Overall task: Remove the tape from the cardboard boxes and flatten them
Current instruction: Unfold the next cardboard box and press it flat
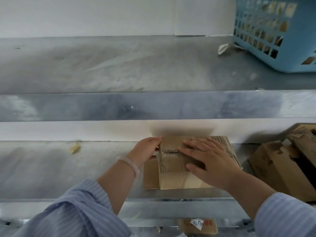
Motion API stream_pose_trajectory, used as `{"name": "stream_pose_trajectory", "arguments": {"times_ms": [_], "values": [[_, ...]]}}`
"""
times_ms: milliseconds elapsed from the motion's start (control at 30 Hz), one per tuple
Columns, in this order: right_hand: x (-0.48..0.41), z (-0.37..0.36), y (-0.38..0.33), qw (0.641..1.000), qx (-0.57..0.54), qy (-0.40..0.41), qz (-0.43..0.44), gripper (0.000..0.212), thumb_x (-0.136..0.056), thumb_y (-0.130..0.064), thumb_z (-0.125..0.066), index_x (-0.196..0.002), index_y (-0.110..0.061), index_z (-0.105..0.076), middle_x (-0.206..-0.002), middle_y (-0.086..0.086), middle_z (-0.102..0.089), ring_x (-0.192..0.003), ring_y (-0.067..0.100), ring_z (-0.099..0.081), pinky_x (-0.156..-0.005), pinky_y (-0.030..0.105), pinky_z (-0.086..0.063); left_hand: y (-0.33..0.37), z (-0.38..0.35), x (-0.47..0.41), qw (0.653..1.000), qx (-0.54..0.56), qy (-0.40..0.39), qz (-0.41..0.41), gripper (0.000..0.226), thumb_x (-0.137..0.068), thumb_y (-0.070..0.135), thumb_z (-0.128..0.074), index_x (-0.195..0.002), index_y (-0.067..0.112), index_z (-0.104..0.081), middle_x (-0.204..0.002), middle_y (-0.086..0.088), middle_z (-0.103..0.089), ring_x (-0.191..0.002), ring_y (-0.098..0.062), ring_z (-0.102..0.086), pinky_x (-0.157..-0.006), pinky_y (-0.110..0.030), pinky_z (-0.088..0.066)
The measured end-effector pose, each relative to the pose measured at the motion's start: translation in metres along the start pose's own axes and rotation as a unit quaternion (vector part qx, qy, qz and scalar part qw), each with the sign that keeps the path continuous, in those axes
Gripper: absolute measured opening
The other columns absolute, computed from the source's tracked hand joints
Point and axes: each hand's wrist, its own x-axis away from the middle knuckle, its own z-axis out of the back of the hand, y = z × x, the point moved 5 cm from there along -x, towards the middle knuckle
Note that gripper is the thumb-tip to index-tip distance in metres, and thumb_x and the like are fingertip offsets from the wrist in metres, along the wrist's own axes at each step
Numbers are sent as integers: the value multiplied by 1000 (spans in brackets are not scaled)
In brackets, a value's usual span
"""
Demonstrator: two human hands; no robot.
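Observation:
A small brown cardboard box [172, 177] lies on the lower metal shelf [51, 168], its top seam covered by clear tape [166, 152]. My right hand [208, 161] lies flat on the box's top right with straight fingers, pressing it down. My left hand [145, 151] is at the box's upper left corner, its fingers curled around the edge where the tape ends. A pale bangle sits on my left wrist.
A pile of torn cardboard boxes [287, 165] lies at the right on the same shelf. A blue plastic basket [277, 31] with cardboard inside stands on the upper shelf, tape scrap [223, 48] beside it. Another scrap [75, 147] lies left. A labelled box [198, 225] sits below.

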Motion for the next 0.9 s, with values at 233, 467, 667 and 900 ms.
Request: {"name": "stream_pose_trajectory", "arguments": {"times_ms": [233, 467, 667, 900], "values": [[3, 3, -1, 997, -59, 58, 11, 52, -78, -66, -40, -129, -60, -48, -143, -34, -37, -136, -7, -25, -116, 24, -4, 5, 13, -2, 987, 138, -76, 19, 19, -95, 14, -55, -102, 3, -68, -102, -12, -71, -95, -22, -69, -78, -34, -56], [4, -1, 1, 995, -51, 82, 26, 48, -83, -61, -43, -131, -57, -48, -145, -30, -39, -138, -5, -27, -119, 34, -14, 12, 25, -4, 993, -66, -48, -86, 12, -91, 9, -63, -100, 6, -71, -99, -8, -74, -95, -15, -70, -80, -31, -59], [4, -1, 0, 996, -38, 71, 27, 48, -85, -62, -40, -132, -57, -47, -146, -30, -37, -139, -4, -25, -119, 35, -13, 23, 26, 2, 910, -332, 57, -240, 15, -94, 17, -56, -84, 22, -64, -83, 9, -66, -79, -5, -61, -70, -16, -50], [2, -3, 1, 998, -32, 56, 20, 48, -85, -63, -36, -132, -59, -46, -146, -30, -36, -140, -3, -24, -120, 35, -11, 18, 16, 7, 868, -376, 132, -295, 16, -95, 14, -51, -83, 18, -61, -84, 6, -63, -79, -11, -58, -69, -18, -43]]}}
